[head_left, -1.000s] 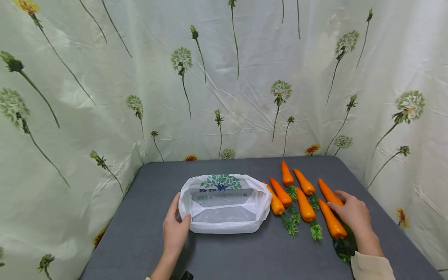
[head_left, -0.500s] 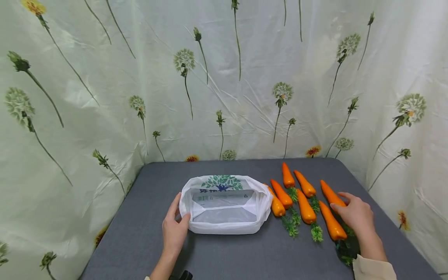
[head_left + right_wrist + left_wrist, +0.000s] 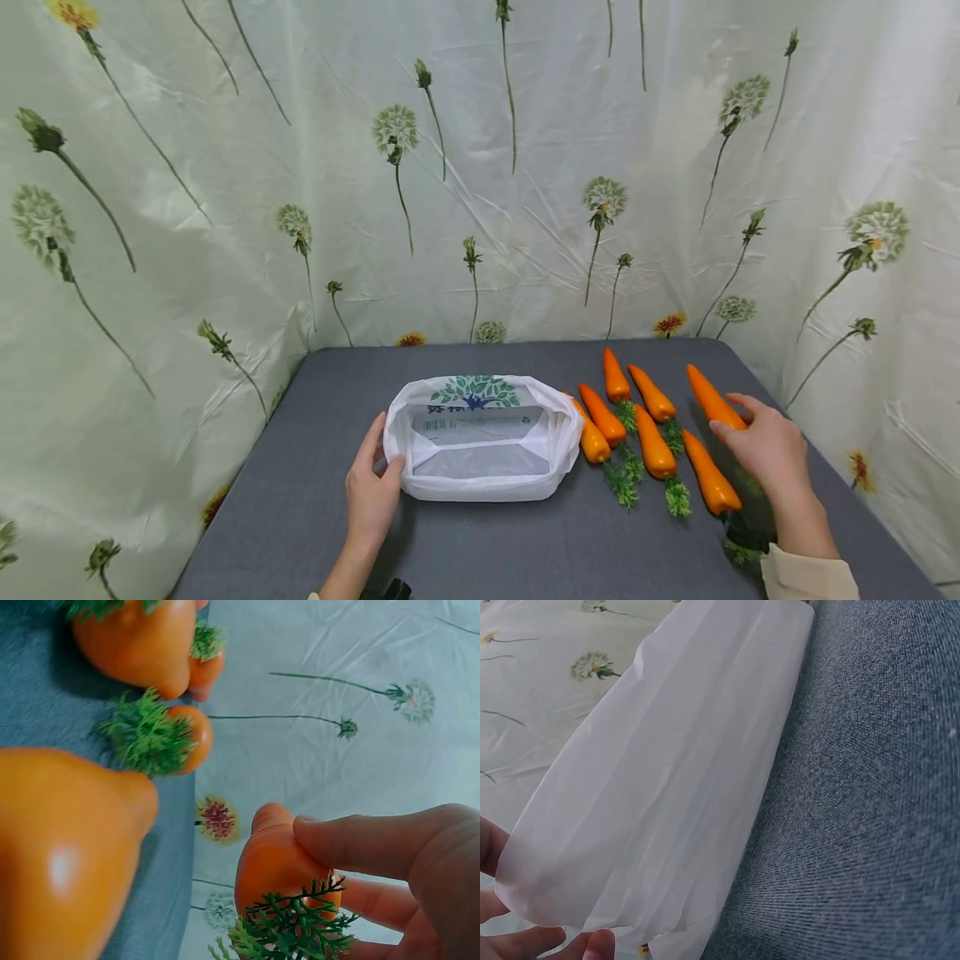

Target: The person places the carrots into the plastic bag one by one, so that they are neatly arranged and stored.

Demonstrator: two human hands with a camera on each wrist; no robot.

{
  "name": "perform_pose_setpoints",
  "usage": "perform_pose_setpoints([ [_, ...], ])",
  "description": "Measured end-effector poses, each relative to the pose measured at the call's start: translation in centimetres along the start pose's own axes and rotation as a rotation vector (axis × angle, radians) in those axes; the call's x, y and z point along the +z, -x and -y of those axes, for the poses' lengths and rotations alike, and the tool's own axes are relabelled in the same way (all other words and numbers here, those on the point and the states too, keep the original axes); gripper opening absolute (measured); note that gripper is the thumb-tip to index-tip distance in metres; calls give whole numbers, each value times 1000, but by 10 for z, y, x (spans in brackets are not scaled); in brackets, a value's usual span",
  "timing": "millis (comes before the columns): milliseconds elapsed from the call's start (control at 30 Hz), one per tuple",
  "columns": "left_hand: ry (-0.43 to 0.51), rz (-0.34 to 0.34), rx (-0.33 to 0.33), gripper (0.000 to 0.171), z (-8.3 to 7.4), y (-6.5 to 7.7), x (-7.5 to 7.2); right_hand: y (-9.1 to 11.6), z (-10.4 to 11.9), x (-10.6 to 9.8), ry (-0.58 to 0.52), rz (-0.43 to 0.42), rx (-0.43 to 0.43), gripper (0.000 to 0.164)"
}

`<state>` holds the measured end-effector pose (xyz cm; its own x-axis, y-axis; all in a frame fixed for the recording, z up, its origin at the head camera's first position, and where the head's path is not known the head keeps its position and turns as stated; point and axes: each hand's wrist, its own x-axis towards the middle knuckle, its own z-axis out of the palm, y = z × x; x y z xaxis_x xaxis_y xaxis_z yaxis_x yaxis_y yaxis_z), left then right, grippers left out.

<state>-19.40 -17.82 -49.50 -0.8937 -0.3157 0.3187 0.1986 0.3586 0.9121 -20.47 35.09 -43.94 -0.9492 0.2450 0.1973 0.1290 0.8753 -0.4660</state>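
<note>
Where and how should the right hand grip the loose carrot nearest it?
Likely around the thick end of the nearest loose carrot, from above, pinching its long sides: it lies flat, thick end near, tip pointing away, with a gap to the carrot on its left. The right hand holds another carrot, so it would need freeing first.

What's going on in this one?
A person's left hand holds the left end of an open white bag on a dark table. Their right hand grips an orange carrot, which appears raised off the table. Six other carrots lie to the right of the bag, green tops toward the person.
</note>
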Motion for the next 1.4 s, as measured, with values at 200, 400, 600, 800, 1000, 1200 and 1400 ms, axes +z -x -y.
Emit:
perform_pose_setpoints([
  [200, -14, -20, 11, 66, 1, 1, 0, 1, 9, -4, -4, -9, -19, 64],
  [400, -37, -23, 4, 67, 1, 1, 0, 2, 27, -6, -49, -29, -51, 63],
  [600, -70, -40, 8, 66, 0, 3, -2, 4, 52, 0, -119, -21, -49, 64],
  [800, -67, -38, 8, 65, 0, 2, 0, 3, 75, 1, -148, -20, -63, 61],
  [1000, -61, -31, 3, 66, 0, 1, 1, -2, 94, 5, -174, 5, -91, 60],
  [1200, -56, -31, 6, 65, -1, 2, 0, -5, 111, 15, -190, 45, -99, 60],
  [1400, -63, -36, 12, 66, -1, 2, 0, -5, 127, 23, -215, 23, -135, 58],
])
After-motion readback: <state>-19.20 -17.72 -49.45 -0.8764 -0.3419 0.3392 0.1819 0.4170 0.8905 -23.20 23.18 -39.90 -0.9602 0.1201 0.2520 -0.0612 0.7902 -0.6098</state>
